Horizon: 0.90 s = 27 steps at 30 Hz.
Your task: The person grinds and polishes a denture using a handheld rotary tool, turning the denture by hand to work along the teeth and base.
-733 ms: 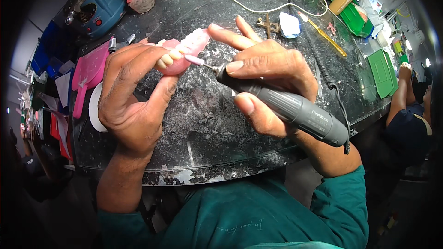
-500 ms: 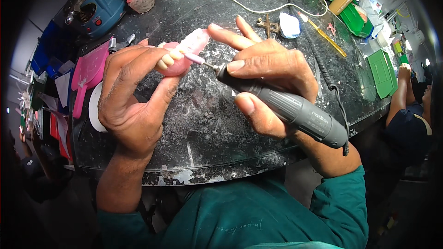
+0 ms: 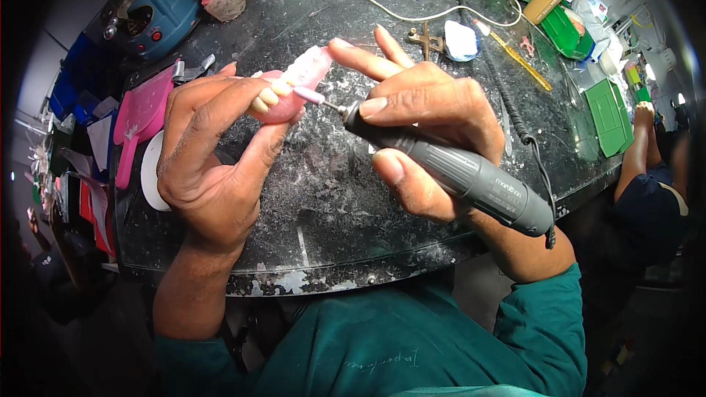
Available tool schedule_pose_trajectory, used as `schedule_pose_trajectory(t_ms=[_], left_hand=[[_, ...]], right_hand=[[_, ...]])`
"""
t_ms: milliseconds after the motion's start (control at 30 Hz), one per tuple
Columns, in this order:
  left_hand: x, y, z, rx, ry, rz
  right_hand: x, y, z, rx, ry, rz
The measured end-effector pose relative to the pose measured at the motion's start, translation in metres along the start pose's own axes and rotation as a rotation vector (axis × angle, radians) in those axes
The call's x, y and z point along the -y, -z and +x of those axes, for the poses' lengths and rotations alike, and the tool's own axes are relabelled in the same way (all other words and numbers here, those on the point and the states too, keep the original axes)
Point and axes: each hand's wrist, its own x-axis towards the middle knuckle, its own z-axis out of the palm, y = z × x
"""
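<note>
A pink denture (image 3: 278, 108) with cream teeth is pinched between the thumb and fingers of my left hand (image 3: 209, 154), held above the bench. My right hand (image 3: 437, 121) grips a black rotary handpiece (image 3: 471, 176) like a pen, thumb below and index finger on top. Its pinkish-lilac grinding bit (image 3: 309, 95) lies against the denture beside the teeth. The middle of the denture is partly covered by the bit and my left fingers. Two outer fingers of my right hand stretch toward the denture's far end. A coiled cord (image 3: 526, 132) runs by the handpiece's rear.
On the dusty black bench (image 3: 316, 228) lie a pink dustpan (image 3: 140, 121), a white disc (image 3: 152, 176), a brass-coloured metal frame (image 3: 426, 40), a white block (image 3: 461, 41) and a yellow-handled tool (image 3: 518, 60). Green trays (image 3: 609, 117) stand right; a blue machine (image 3: 158, 15) stands far left. Another person's arm (image 3: 641, 143) shows at right.
The denture and the bit have shifted very slightly against each other. The handpiece has rolled a little in my right hand. Both hands keep their grips.
</note>
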Motion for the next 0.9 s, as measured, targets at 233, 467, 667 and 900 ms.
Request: schedule_pose_trajectory(t_ms=[233, 467, 667, 900], left_hand=[[-0.0025, -0.0007, 0.0013, -0.010, 0.000, 0.033], [-0.0044, 0.0001, 0.0019, 0.004, -0.004, 0.067], [-0.0029, -0.0004, 0.0005, -0.005, 0.004, 0.046], [-0.0057, -0.0003, 0.0013, -0.012, 0.013, 0.050]], right_hand=[[0.0003, -0.0008, 0.0001, 0.004, 0.002, -0.018], [0.0018, 0.0013, -0.0001, 0.018, -0.020, -0.005], [0.0005, 0.0009, 0.0002, 0.021, -0.014, 0.002], [0.0017, -0.0009, 0.0006, 0.017, -0.022, -0.012]])
